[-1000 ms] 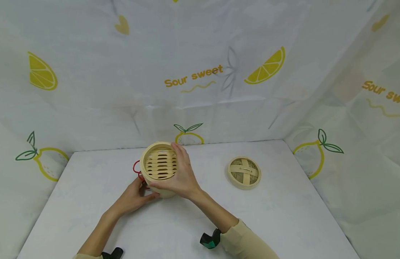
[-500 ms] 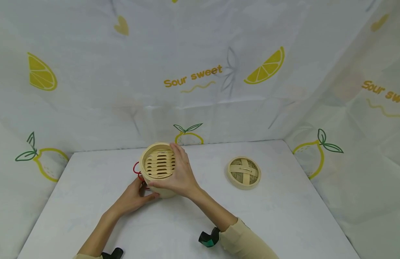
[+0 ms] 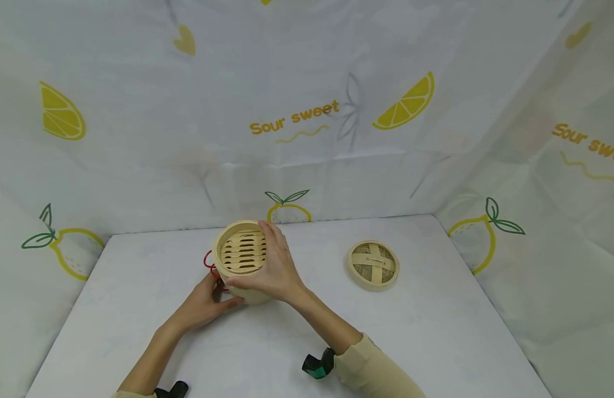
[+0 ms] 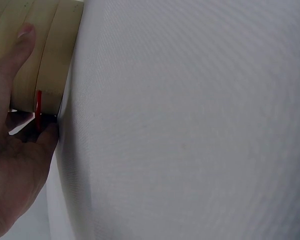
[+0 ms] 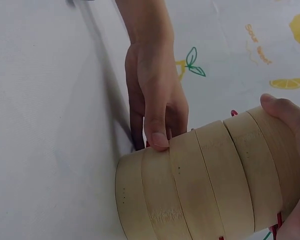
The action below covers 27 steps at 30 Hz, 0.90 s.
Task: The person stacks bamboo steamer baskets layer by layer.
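Observation:
A stack of round bamboo steamer baskets [image 3: 254, 296] stands left of the table's middle, its slatted top tier [image 3: 242, 251] without a cover. Around that tier's right side my right hand [image 3: 279, 268] holds it, thumb at the near edge and fingers at the far rim. Lower down, my left hand [image 3: 204, 301] grips the stack from the left, its thumb along the wall in the left wrist view. Red loops [image 3: 208, 258] stick out on the stack's left side. The right wrist view shows the tiers [image 5: 190, 175] on top of one another, with a dark seam below the upper ones.
A bamboo steamer lid [image 3: 373, 265] with a crossed strip top lies on the white table [image 3: 436, 331] to the right. Behind the table hangs a white lemon-print cloth [image 3: 307, 166]. Each wrist carries a black device [image 3: 318, 365].
The top tier and my right hand have shifted slightly left and down. My left hand stays in place on the lower stack. The lid has not moved.

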Motion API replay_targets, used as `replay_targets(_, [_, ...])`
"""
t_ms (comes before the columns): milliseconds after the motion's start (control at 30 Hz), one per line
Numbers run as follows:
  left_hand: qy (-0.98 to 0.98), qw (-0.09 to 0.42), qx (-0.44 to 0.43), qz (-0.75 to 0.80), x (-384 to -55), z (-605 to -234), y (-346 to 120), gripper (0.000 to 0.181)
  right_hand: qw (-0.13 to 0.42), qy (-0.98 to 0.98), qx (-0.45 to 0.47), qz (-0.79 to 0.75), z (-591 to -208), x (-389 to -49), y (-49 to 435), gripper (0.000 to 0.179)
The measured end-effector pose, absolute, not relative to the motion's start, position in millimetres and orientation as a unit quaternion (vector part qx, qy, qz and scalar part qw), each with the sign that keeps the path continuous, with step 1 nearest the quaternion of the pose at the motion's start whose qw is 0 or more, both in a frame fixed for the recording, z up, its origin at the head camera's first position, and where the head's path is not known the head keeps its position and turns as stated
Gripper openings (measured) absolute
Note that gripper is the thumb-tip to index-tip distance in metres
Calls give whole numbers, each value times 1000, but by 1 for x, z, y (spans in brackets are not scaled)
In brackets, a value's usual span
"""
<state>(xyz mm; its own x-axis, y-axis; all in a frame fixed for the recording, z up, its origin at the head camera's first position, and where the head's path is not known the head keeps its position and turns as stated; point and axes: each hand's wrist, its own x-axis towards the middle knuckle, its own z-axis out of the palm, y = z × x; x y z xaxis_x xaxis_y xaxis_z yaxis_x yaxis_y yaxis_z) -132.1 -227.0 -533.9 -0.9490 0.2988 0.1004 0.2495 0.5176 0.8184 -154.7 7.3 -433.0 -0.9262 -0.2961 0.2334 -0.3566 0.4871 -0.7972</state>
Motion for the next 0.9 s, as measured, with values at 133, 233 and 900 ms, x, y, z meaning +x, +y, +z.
replay_targets(133, [870,26,161,466,-132,-534,-227,87,25,-863,187,468,-432,-155,7,133])
replay_targets(233, [873,22,161,461,-132,-533,-227,87,23,-863,191,467,-431,-156,6,132])
replay_targets(900, [871,27,162,464,-131,-532,-227,87,12,-875,190,444,-426,-156,7,132])
